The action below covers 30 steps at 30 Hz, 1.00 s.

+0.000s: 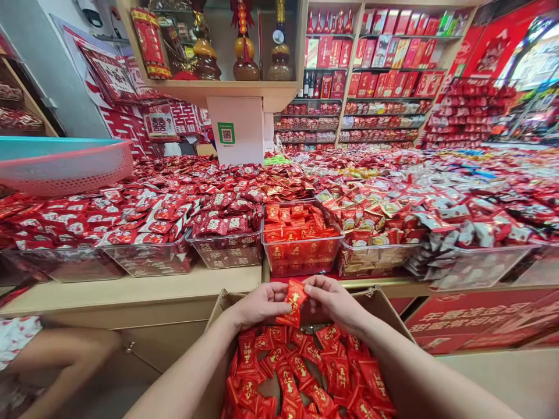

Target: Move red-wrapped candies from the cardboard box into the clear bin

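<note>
My left hand and my right hand meet above an open cardboard box, both pinching the same small stack of red candy packets. The box below is full of loose red packets with gold print. Just beyond my hands, a clear plastic bin on the counter holds the same kind of red packets.
Clear bins of wrapped red candies line the wooden counter edge. A pink and teal basket rests on the candy at left. Another person's arm shows at lower left. Shelves of red boxes stand behind.
</note>
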{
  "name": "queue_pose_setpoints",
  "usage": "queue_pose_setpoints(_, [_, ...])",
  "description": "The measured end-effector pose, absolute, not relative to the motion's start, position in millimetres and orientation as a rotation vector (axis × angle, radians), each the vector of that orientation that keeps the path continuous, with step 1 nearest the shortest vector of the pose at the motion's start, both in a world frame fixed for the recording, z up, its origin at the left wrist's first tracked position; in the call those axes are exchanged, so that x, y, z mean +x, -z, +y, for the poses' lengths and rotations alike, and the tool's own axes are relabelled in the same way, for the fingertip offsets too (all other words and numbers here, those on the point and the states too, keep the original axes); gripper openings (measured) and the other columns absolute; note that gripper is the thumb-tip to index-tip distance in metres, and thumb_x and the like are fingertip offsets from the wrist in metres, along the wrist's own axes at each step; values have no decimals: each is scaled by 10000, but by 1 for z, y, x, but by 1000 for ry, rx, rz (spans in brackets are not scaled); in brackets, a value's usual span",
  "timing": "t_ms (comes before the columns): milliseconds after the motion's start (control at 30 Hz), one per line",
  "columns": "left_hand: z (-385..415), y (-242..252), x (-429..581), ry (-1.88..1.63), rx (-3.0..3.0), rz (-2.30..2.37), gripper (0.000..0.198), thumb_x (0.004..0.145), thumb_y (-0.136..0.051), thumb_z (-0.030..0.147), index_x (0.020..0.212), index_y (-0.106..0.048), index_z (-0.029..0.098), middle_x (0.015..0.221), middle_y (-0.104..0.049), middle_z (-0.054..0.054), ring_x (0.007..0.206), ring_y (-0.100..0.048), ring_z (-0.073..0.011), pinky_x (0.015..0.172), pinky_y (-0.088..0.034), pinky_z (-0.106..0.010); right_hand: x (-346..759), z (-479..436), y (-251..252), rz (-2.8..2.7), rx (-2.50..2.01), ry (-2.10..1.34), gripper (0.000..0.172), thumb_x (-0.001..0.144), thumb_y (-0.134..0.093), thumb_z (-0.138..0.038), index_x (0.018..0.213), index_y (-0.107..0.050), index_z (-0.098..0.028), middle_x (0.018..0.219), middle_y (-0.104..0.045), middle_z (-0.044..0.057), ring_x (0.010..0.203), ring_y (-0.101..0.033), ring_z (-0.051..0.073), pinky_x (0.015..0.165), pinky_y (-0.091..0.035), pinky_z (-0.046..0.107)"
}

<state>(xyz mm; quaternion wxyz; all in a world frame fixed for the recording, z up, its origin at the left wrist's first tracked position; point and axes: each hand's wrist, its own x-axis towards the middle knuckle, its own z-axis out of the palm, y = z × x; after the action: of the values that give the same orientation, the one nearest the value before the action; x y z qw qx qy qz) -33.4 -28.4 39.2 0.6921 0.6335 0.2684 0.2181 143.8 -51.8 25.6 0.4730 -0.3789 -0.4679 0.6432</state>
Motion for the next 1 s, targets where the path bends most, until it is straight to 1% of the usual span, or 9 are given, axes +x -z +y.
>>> queue_pose_setpoints(167, [-25, -29, -26, -646, 1288, 665, 465, 654, -624, 236, 1084, -476, 137, 838, -639, -71, 800, -583, -175, 741, -432, -303, 141, -47, -19, -1156, -938, -1564, 278, 599, -658, -338, 737, -508, -148, 605, -521, -39, 499, -452, 61, 487, -369, 200])
queue_pose_setpoints(333, [-24, -23, -29, -611, 1183, 713, 522, 644, -635, 254, 1102, -391, 196, 758, -634, -27, 612, -593, -122, 582, -467, -256, 137, -45, -13, -1135, -962, -1503, 276, 606, -651, -345, 618, -469, -138, 509, -506, -48, 453, -426, 49, 466, -330, 186])
queue_pose_setpoints(433, [-24, -27, -30, -634, 1188, 695, 515, 678, -602, 256, 1119, -339, 213, 753, -628, -27, 592, -588, -110, 553, -463, -232, 139, -43, -12, -1056, -972, -1525, 273, 631, -632, -346, 609, -455, -139, 479, -512, -42, 440, -438, 52, 467, -340, 189])
queue_pose_setpoints(567, [-22, -33, -27, -759, 1263, 698, 545, 713, -559, 266, 1166, -266, 190, 667, -617, -16, 564, -567, -107, 523, -447, -213, 144, -41, -15, -939, -946, -1596, 261, 628, -636, -333, 644, -471, -131, 548, -548, -17, 472, -472, 55, 466, -359, 182])
queue_pose_setpoints(667, [-19, -32, -27, -890, 1328, 798, 504, 736, -516, 304, 1160, -269, 189, 644, -602, -1, 512, -534, -96, 460, -415, -187, 147, -40, -16, -939, -941, -1630, 267, 614, -645, -325, 649, -468, -127, 629, -570, 8, 493, -486, 55, 477, -377, 185])
queue_pose_setpoints(767, [-17, -29, -28, -971, 1435, 921, 439, 735, -508, 314, 1115, -325, 190, 644, -585, 16, 412, -446, -53, 391, -336, -151, 147, -40, -13, -1083, -985, -1591, 283, 617, -640, -322, 754, -468, -144, 673, -562, 8, 519, -495, 74, 489, -403, 209])
queue_pose_setpoints(867, [-18, -27, -29, -951, 1515, 940, 403, 717, -533, 285, 1073, -375, 181, 644, -572, 21, 460, -446, -53, 448, -337, -159, 146, -41, -9, -1333, -1012, -1334, 456, 623, -636, -310, 1009, -417, -202, 839, -547, 20, 641, -519, 108, 535, -424, 231])
queue_pose_setpoints(933, [-20, -26, -29, -930, 1523, 911, 393, 716, -537, 269, 1066, -385, 176, 604, -543, 35, 501, -448, -61, 484, -334, -165, 145, -43, -7, -1522, -1022, -1181, 400, 642, -621, -311, 992, -457, -208, 888, -542, 30, 749, -517, 134, 626, -426, 252])
queue_pose_setpoints(1000, [-21, -25, -28, -932, 1502, 887, 381, 720, -534, 264, 1057, -381, 175, 552, -498, 59, 471, -407, -51, 468, -301, -161, 143, -46, -7, -1622, -1054, -1154, 258, 655, -607, -333, 843, -519, -179, 795, -553, 24, 743, -509, 140, 651, -414, 256])
